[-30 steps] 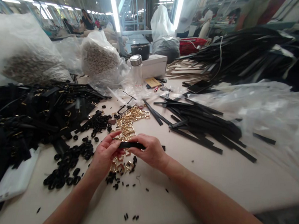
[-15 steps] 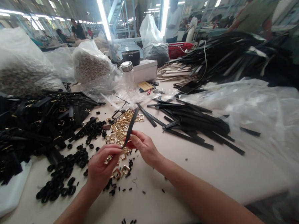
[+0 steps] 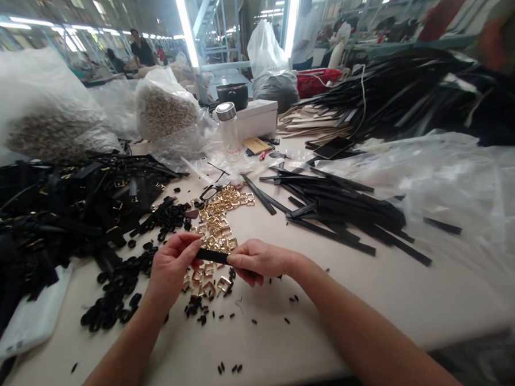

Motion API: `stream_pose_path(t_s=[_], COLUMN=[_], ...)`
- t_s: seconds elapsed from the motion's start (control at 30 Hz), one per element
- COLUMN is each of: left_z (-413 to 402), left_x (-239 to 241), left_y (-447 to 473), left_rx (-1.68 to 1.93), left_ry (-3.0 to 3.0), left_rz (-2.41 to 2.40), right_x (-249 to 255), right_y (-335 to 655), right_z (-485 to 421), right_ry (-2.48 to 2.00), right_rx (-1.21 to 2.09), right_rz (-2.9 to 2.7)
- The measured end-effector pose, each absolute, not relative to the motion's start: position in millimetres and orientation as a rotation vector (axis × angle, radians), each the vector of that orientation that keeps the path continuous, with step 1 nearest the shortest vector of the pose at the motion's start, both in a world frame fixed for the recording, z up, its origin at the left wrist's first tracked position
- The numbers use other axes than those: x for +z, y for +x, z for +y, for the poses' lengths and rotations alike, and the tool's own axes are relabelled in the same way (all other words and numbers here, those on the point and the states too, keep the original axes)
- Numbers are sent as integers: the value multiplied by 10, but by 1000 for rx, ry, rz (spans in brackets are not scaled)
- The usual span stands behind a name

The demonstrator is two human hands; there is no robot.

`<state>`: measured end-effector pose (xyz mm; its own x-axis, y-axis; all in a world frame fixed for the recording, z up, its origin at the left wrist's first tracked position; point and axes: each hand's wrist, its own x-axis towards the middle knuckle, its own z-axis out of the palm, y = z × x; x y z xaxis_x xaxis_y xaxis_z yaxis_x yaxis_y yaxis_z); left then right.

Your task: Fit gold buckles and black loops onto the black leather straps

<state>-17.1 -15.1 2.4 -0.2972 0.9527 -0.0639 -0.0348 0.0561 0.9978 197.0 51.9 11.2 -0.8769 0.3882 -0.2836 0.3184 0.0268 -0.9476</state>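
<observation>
A short black strap (image 3: 213,256) is stretched level between my two hands, above the table. My left hand (image 3: 174,263) pinches its left end between thumb and fingers. The right end is gripped by my right hand (image 3: 256,259), whose fingers hide part of it. Beneath and behind the strap lies a pile of gold buckles (image 3: 217,219). Small black loops (image 3: 117,286) are heaped left of my left hand. Tiny black pieces (image 3: 197,308) are scattered on the table in front of the buckles.
Black straps with gold buckles (image 3: 67,206) are piled at the left, beside a white case (image 3: 35,319). Loose black strips (image 3: 347,203) and plastic sheeting (image 3: 465,192) lie right. Behind stand a glass bottle (image 3: 228,128), filled plastic bags (image 3: 164,107) and a white box (image 3: 259,118). People work farther back.
The strap has swung from pointing up and away to lying level. My right hand has shifted onto its other end, and my left hand has turned slightly. The view has shifted slightly.
</observation>
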Motion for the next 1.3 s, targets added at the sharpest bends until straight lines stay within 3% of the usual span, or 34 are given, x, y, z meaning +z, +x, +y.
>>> stream_pose_path(t_s=[0.2, 0.33, 0.5, 0.73, 0.93, 1.17, 1.3], left_z=[-135, -123, -112, -117, -140, -176, -171], left_x=[-7, -27, -22, -7, -50, -24, -37], left_y=[-121, -70, -51, -35, -57, -74, -63], left_rx=[1272, 1253, 1267, 1286, 1255, 1162, 1167], left_ry=[857, 811, 748, 697, 755, 1754, 2023], left_rz=[1423, 1394, 1373, 1314, 1304, 1491, 1543], right_x=[88, -16, -156, -192, -181, -149, -149], right_y=[1859, 1765, 1685, 1670, 1691, 1732, 1729], right_z=[440, 340, 261, 292, 318, 348, 341], right_ry=[-1017, -907, -865, -896, -895, -962, -982], right_rx=[950, 688, 646, 1007, 930, 721, 743], right_rz=[-2304, -2289, -2149, -1966, -2050, -2173, -2194])
